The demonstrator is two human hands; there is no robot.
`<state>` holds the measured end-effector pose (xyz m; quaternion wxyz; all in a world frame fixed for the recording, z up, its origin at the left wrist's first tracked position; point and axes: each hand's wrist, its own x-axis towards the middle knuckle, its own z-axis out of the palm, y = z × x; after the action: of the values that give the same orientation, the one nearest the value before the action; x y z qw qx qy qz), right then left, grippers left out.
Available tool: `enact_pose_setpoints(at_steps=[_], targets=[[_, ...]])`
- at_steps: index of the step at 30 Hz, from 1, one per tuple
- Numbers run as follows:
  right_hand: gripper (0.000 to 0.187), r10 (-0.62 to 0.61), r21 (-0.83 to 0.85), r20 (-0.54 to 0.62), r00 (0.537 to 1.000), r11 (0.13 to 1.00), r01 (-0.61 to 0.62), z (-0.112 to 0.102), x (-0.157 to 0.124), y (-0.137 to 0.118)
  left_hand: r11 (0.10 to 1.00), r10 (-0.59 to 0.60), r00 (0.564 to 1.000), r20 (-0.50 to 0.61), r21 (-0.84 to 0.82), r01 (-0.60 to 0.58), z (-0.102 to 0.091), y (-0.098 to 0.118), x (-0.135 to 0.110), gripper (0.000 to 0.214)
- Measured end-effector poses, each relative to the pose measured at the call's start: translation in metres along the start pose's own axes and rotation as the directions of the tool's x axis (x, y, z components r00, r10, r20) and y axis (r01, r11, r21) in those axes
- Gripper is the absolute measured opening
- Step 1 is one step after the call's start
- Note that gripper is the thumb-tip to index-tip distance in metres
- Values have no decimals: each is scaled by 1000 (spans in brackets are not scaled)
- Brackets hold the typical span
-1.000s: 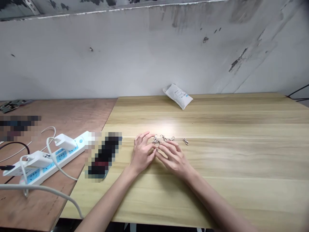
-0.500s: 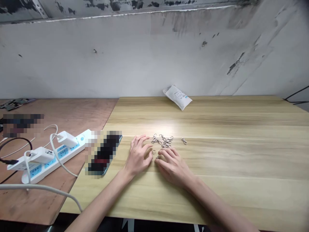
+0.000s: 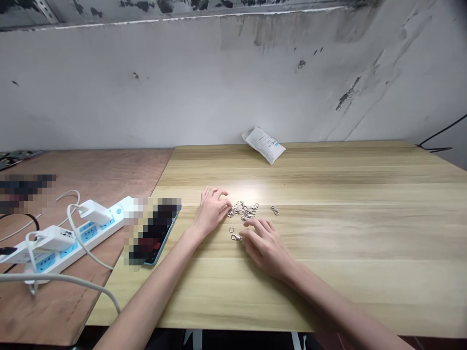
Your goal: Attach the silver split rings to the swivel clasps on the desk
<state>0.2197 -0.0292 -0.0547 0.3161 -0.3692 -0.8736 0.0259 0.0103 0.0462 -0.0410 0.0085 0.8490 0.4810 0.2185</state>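
Note:
A loose pile of small silver swivel clasps and split rings [image 3: 243, 210] lies on the pale wooden tabletop [image 3: 339, 253]. My left hand [image 3: 213, 210] rests at the pile's left edge, its fingertips at or nearly at the nearest clasps. My right hand [image 3: 264, 248] lies nearer me, its fingers spread and its fingertips beside a single swivel clasp [image 3: 236, 237]. Just above that clasp is a lone split ring [image 3: 231, 230]. Another clasp [image 3: 275, 210] lies apart, right of the pile. Neither hand visibly holds anything.
A white plastic packet [image 3: 263, 146] lies at the table's far edge by a stained wall. A phone [image 3: 156, 233], partly pixelated, lies left of my hands. On a lower plywood table [image 3: 73, 170] stands a white power strip [image 3: 76, 238] with plugs and cables.
My left hand has moved forward to the pile's left edge. My right hand has shifted right, uncovering the single clasp near its fingertips. The view has tilted slightly.

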Motion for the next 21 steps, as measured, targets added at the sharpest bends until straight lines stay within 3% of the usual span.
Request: enact_pose_setpoints(at_steps=[4,12,21], targets=[[16,73,39,-5,997,997,-73,-3,4,6,998,-44,999,8,-49,44,2,2,-4,13],[18,173,-6,-48,984,985,-173,6,22,19,994,16,1000,-7,-105,-17,-3,-1,-9,17],[27,156,7,-56,986,988,-155,27,53,25,967,-23,997,-74,-254,3,1,-3,-14,13]])
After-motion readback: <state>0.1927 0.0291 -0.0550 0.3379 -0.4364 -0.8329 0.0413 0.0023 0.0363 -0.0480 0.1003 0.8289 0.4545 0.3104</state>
